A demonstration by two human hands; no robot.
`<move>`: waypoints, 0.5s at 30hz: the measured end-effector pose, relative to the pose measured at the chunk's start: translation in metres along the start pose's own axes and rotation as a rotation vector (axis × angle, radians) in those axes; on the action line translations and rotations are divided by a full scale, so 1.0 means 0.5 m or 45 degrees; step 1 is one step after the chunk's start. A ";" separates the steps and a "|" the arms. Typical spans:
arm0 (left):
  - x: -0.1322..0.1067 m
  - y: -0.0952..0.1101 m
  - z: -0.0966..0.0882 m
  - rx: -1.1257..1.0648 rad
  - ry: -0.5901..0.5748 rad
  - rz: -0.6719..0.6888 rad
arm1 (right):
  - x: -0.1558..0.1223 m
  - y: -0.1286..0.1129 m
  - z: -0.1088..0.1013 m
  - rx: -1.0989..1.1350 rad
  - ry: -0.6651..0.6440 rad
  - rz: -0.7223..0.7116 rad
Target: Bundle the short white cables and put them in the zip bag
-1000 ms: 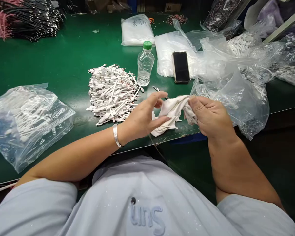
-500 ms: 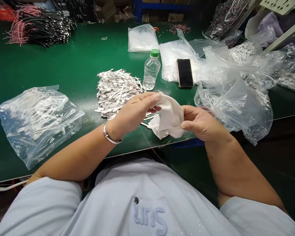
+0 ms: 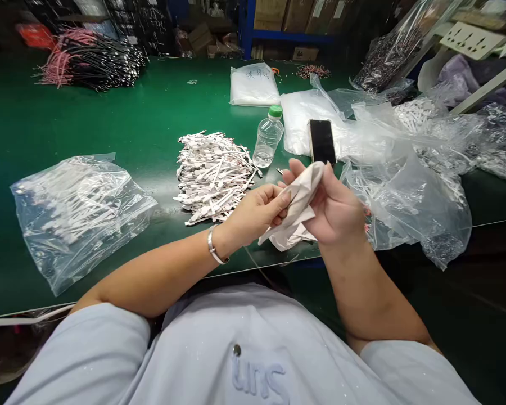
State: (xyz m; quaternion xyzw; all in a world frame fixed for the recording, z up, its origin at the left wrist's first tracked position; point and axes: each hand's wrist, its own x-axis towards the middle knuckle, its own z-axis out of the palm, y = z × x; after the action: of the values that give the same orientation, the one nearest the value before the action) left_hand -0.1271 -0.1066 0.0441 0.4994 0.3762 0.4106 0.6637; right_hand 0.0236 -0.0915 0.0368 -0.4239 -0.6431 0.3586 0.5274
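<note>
Right hand (image 3: 335,208) now raised, white cloth (image 3: 298,211) gripped between its fingers (image 3: 329,177) and left hand (image 3: 255,214)

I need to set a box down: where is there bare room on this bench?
The widest patch of the green bench lies behind the clear zip bag and the heap of white cable pieces, in front of the black-and-pink cable bundle. The right side is crowded: loose plastic bags, a phone, a water bottle.

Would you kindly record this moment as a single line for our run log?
left hand: holds white cloth | right hand: holds white cloth | nearby: white cord pile, water bottle, phone
</note>
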 end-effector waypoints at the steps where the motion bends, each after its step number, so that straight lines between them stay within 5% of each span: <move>1: -0.001 -0.004 -0.001 -0.001 0.031 -0.006 | 0.030 0.010 0.001 0.003 0.018 -0.011; 5: -0.009 -0.005 -0.028 0.081 0.156 0.029 | 0.183 0.039 -0.011 -0.144 0.347 -0.137; 10: -0.018 -0.027 -0.086 0.372 0.196 0.238 | 0.321 0.045 0.003 -0.759 0.124 -0.259; 15: -0.024 -0.072 -0.113 0.787 0.306 0.498 | 0.330 0.058 0.023 -0.669 0.064 -0.070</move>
State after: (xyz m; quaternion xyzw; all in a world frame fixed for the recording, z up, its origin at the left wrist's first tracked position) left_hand -0.1771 -0.1034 -0.0023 0.6865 0.4549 0.4523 0.3423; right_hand 0.0033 0.0717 0.0701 -0.5375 -0.7121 0.1541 0.4245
